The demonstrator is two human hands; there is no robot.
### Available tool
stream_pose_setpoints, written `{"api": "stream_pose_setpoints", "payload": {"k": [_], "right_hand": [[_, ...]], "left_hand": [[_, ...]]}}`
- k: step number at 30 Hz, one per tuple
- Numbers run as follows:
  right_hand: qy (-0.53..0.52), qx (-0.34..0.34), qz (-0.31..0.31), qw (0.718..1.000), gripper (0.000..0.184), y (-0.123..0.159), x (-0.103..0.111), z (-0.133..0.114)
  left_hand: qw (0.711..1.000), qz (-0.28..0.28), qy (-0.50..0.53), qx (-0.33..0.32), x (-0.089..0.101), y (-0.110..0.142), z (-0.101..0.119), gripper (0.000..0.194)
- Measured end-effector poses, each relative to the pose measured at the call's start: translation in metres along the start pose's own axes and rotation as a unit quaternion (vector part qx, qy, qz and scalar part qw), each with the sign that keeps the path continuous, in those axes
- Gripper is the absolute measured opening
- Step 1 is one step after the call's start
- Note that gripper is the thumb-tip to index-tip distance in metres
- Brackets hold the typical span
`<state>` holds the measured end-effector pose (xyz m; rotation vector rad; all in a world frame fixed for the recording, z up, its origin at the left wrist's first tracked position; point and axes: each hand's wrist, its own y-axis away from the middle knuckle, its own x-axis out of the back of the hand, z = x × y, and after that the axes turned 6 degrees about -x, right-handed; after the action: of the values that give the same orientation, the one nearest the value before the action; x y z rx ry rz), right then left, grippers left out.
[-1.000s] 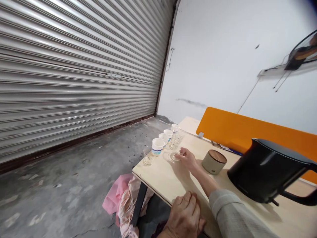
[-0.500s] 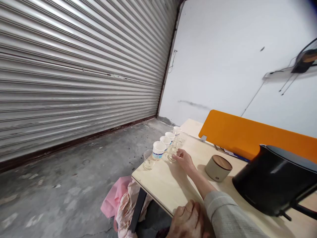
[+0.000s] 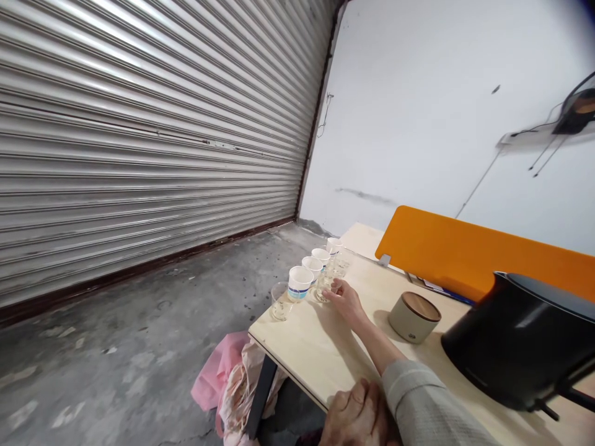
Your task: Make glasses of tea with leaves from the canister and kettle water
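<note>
Colourless cup (image 3: 320, 295), white paper cup (image 3: 299, 282) banded blue and turquoise, farther cups (image 3: 313, 266) seemingly alike

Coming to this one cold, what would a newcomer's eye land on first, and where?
Probably the ribbed metal roller shutter, which fills the upper left. Next come the bright orange panel along the table's far side and the big black kettle in front of it, cut off by the right edge. Near the middle, a hand is at a clear cup beside a row of white paper cups.
</note>
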<state>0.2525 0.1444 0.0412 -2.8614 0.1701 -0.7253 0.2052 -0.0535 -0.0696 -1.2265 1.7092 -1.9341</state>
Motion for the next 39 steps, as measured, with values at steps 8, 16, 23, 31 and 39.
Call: {"api": "stream_pose_setpoints", "payload": {"k": [8,16,23,31,39], "right_hand": [[0.008,-0.005,0.01,1.0,0.042,0.003,0.001,-0.001],[0.005,-0.026,-0.017,0.999,0.058,0.014,0.012,-0.007],[0.016,-0.052,-0.014,0.998,0.063,0.075,0.077,-0.011],[0.133,-0.04,0.108,0.984,0.045,0.249,0.234,-0.015],[0.385,-0.097,0.468,0.79,0.043,0.385,0.464,0.004]], "left_hand": [[1.0,0.017,0.004,0.002,0.001,-0.003,-0.001,0.05],[1.0,-0.02,-0.004,-0.015,0.009,-0.005,-0.004,0.051],[0.995,-0.085,0.043,0.006,0.035,-0.012,-0.004,0.04],[0.992,-0.105,0.067,-0.018,0.051,-0.016,-0.008,0.034],[0.992,-0.094,0.06,-0.052,0.05,-0.01,-0.012,0.037]]}}
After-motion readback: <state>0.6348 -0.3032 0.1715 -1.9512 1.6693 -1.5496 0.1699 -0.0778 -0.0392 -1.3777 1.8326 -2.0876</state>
